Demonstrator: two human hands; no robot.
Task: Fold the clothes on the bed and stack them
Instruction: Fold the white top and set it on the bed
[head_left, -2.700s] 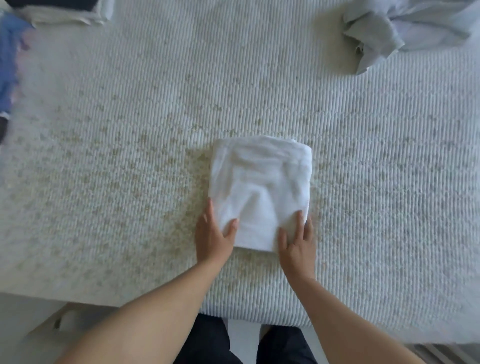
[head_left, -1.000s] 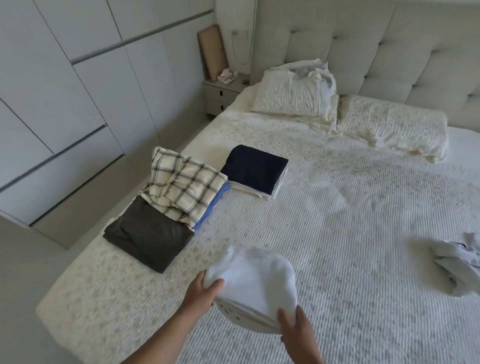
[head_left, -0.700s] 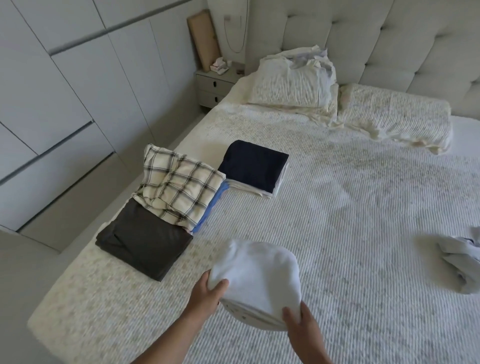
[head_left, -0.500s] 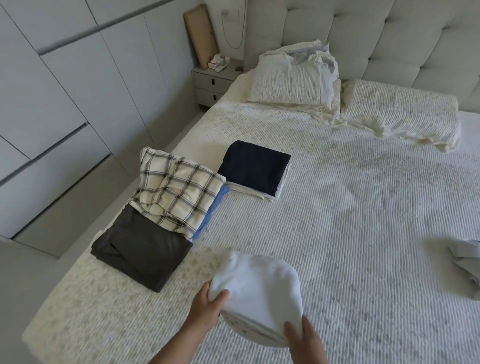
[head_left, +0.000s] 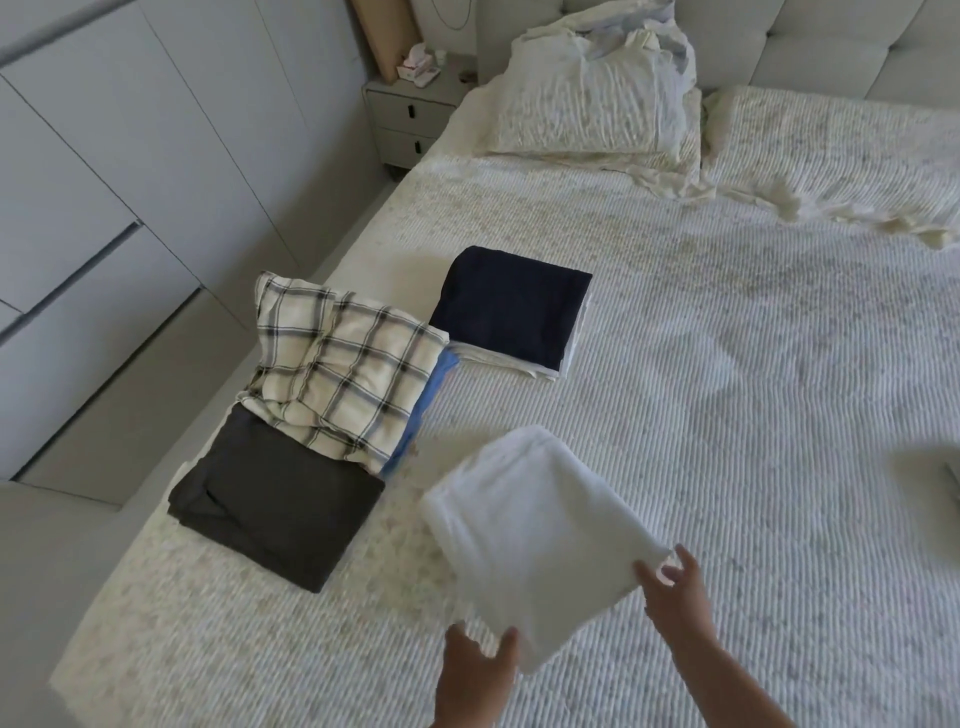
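Note:
A folded white towel (head_left: 535, 530) is low over the bedspread (head_left: 727, 389) near the bed's front; I cannot tell whether it lies on it. My left hand (head_left: 475, 670) is at its near corner with the thumb against the edge. My right hand (head_left: 675, 592) is at its right corner, fingers spread and loose. To the left are a folded dark grey garment (head_left: 275, 509), a plaid shirt (head_left: 337, 374) on a blue piece (head_left: 434, 389), and a navy garment (head_left: 509, 306) on white folded pieces.
Two pillows (head_left: 597, 98) lie at the headboard. A nightstand (head_left: 410, 114) and wardrobe doors (head_left: 104, 182) line the left side beyond the bed's edge. A sliver of a grey garment (head_left: 954, 480) shows at the right border.
I lifted the folded towel off the bed and turned toward the stacks. The towel has moved forward and flattened out, and my hands have slipped from its sides to its near corners.

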